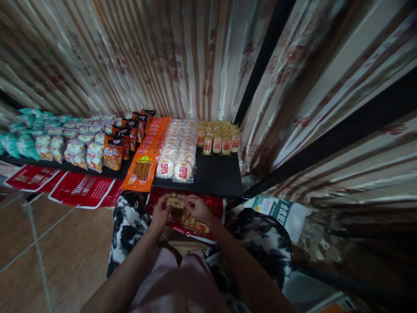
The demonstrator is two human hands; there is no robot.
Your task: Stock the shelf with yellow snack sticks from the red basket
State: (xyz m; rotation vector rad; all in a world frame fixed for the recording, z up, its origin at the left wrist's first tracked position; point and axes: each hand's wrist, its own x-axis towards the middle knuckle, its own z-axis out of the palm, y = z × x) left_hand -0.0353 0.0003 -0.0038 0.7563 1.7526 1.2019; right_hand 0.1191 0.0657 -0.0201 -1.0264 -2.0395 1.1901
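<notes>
Between my two hands is a small snack packet (175, 203) in yellowish wrapping, held over a red basket (219, 208) at my knees. My left hand (160, 211) is closed on the packet's left end. The fingers of my right hand (197, 208) pinch at its right end. More yellow packets (199, 226) lie in the basket below, partly hidden by my hands. Similar yellow packets (217, 142) stand in rows at the right of the black shelf (216, 174) in front of me.
Left along the shelf are round white crackers (183, 170) in clear wrap, flat orange packets (140, 170), orange-black bags (113, 152), white bags (75, 153) and green bags (28, 145). Red baskets (76, 190) sit underneath. A black post (260, 65) rises at the shelf's right end, before a curtain.
</notes>
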